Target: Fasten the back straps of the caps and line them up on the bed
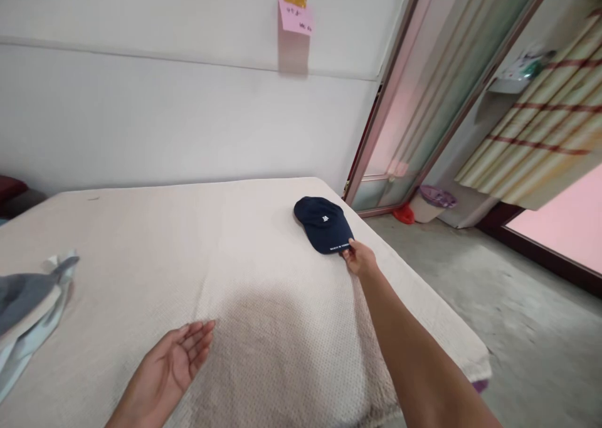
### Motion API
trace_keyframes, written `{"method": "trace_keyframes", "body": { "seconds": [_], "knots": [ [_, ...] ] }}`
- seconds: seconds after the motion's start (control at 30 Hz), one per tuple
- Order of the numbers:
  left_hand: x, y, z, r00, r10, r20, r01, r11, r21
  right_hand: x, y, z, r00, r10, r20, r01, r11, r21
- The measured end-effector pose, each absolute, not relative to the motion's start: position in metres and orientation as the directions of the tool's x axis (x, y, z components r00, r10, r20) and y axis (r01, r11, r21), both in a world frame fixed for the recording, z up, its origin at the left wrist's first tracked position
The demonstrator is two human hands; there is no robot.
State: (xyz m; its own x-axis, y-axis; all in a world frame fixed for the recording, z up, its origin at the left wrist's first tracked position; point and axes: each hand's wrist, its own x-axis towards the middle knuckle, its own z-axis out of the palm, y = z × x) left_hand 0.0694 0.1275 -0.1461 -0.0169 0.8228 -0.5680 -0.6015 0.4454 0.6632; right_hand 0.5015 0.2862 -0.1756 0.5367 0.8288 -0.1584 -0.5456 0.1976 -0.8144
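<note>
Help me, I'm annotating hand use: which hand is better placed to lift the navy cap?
Probably the right hand: it grips the navy cap by its brim, while the left hand is open and apart from it.

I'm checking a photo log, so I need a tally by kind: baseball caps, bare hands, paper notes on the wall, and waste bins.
Navy baseball cap: 1
Left hand and right hand: 2
Pink paper note: 1
Waste bin: 1
Total: 5
</note>
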Motion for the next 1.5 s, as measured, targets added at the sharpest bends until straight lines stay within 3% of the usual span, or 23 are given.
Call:
{"method": "trace_keyframes", "body": {
  "seconds": [0.17, 0.43, 0.7, 0.8, 0.87, 1.0, 1.13, 1.3, 1.5],
  "knots": [
    [0.075, 0.126, -0.142, -0.036, 0.804, -0.594, -0.594, 0.461, 0.660, 0.520, 0.282, -0.191, 0.643, 0.700, -0.312, -0.508, 0.084, -0.857],
    [0.069, 0.126, -0.132, -0.128, 0.788, -0.602, -0.723, 0.341, 0.601, 0.480, 0.237, -0.184, 0.750, 0.628, -0.209, -0.305, 0.047, -0.951],
    [0.007, 0.117, -0.117, -0.403, 0.736, -0.544, -0.821, -0.028, 0.571, 0.408, 0.190, -0.176, 0.754, 0.646, -0.122, -0.058, -0.120, -0.991],
    [-0.029, 0.105, -0.112, -0.516, 0.684, -0.515, -0.803, -0.176, 0.570, 0.370, 0.184, -0.175, 0.737, 0.652, -0.178, -0.104, -0.151, -0.983],
    [-0.053, 0.093, -0.111, -0.584, 0.635, -0.506, -0.778, -0.259, 0.573, 0.338, 0.180, -0.176, 0.701, 0.694, -0.164, -0.090, -0.142, -0.986],
    [-0.100, 0.063, -0.118, -0.704, 0.501, -0.504, -0.703, -0.385, 0.599, 0.286, 0.174, -0.181, 0.581, 0.811, -0.066, 0.105, -0.155, -0.982],
    [-0.135, 0.040, -0.128, -0.762, 0.402, -0.508, -0.646, -0.414, 0.641, 0.271, 0.178, -0.186, 0.586, 0.810, -0.019, 0.204, -0.170, -0.964],
    [-0.149, 0.034, -0.134, -0.786, 0.377, -0.490, -0.613, -0.371, 0.697, 0.274, 0.182, -0.189, 0.591, 0.807, 0.008, 0.342, -0.241, -0.908],
    [-0.148, 0.034, -0.131, -0.874, 0.321, -0.366, -0.468, -0.351, 0.811, 0.271, 0.183, -0.189, 0.549, 0.832, 0.084, 0.519, -0.260, -0.814]
  ]
}}
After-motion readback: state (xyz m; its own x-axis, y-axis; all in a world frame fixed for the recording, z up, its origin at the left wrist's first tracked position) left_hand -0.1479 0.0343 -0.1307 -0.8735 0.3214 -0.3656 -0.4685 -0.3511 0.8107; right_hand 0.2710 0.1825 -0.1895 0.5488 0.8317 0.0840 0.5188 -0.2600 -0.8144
